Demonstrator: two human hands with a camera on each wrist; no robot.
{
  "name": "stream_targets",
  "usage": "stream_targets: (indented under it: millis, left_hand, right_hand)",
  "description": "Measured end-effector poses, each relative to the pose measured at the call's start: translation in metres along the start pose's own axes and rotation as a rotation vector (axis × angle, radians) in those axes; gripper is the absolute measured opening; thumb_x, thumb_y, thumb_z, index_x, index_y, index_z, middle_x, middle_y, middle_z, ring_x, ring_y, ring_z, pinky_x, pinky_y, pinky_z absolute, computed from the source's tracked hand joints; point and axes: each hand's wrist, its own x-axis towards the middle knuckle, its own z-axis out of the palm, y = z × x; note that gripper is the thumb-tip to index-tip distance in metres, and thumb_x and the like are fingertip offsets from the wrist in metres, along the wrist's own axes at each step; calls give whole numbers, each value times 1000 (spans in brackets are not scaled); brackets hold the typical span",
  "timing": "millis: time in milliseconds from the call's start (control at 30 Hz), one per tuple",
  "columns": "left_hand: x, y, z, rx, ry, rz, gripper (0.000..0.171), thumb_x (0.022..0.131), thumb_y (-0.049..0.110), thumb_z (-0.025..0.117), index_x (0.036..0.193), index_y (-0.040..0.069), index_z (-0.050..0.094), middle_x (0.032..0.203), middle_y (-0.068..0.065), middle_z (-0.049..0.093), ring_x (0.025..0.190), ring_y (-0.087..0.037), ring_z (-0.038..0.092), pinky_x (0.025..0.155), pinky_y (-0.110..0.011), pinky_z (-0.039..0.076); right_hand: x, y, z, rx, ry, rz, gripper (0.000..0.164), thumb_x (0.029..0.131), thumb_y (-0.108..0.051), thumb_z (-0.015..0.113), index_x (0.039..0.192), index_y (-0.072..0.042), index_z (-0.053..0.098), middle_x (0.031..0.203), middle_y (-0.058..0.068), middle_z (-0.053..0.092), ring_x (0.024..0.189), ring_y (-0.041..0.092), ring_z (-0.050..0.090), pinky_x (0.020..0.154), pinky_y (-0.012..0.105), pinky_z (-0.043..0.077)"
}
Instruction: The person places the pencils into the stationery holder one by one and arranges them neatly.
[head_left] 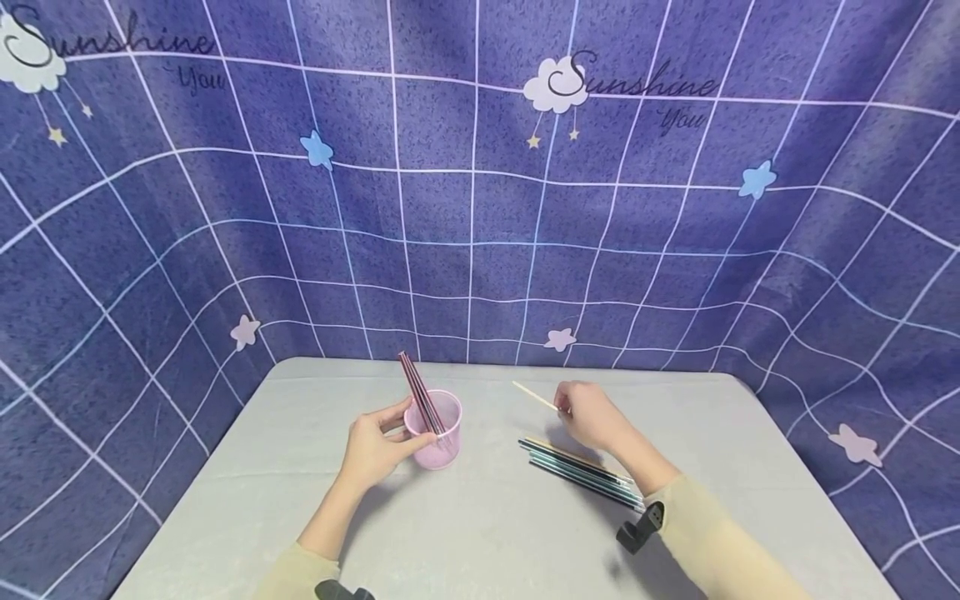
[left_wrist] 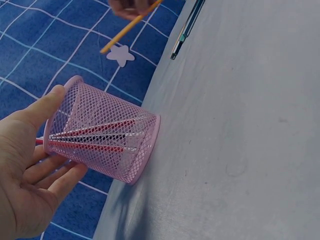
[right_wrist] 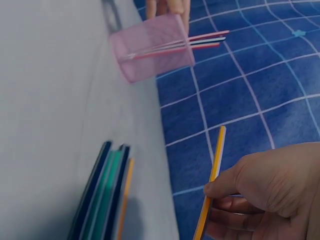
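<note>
My left hand (head_left: 372, 447) holds a pink mesh pencil cup (head_left: 441, 455) near its rim, thumb on one side and fingers on the other. The cup stands upright on the table. Several slim red, white and dark pencils (head_left: 418, 388) lean inside it, their upper ends sticking out past the rim. To the right, my right hand (head_left: 592, 414) pinches a yellow pencil (right_wrist: 217, 159) above the table, one end pointing up and left. Below that hand lies a row of green, dark blue and yellow pencils (head_left: 581, 473), side by side on the tabletop.
The pale grey table (head_left: 465, 533) ends at a dark blue curtain (head_left: 465, 275) with a white grid and star prints, which hangs behind and along both sides. Dark wrist devices (head_left: 641, 527) sit at the sleeves.
</note>
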Motion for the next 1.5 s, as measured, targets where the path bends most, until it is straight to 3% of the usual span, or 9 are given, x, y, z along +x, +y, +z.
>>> stream_targets:
  millis: [233,400,533,900,1100,1500]
  left_hand:
    - [-1,-1,0,8,4,-2,75,74,11,99,138,-8,65,127,-30,73,118,-44,74,90,-35,69]
    - [-2,0,0,5,0,-5,75,74,9,98,139,-9,64,128,-31,72,118,-45,73,91,-35,69]
    - [-1,0,0,10,4,-15,76,74,10,99,139,-8,64,128,-30,72,118,-44,74,91,-34,69]
    - [-2,3,0,0,-4,-15,76,75,9,98,139,-9,63,128,-31,72,119,-45,73,91,-35,69]
    - [-2,4,0,0,-3,-19,76,74,9,98,140,-9,63,128,-31,72,119,-44,73,91,-35,69]
    - [-1,1,0,9,7,-14,76,74,12,99,139,-7,65,128,-29,73,119,-43,73,92,-38,68]
  right_hand:
    - [18,-19,-4,-10,86,-61,13,88,2,75,86,-7,66,78,4,70,72,15,67,67,31,63]
    - [30,-33,-6,50,168,-108,12,87,3,74,88,-6,66,80,5,70,72,15,67,64,27,62]
    - [39,-46,-10,114,210,-99,11,90,2,74,90,-6,67,83,5,73,72,13,69,65,23,62]
    - [57,-78,-17,276,245,-83,6,93,3,70,98,0,69,90,11,75,84,21,75,76,28,70]
    - [64,-92,-17,343,301,-95,5,94,1,71,98,-3,70,91,9,77,85,20,75,78,25,69]
    - [71,-106,-7,441,300,-94,6,96,-1,72,102,-2,71,96,11,78,89,21,78,81,20,69]
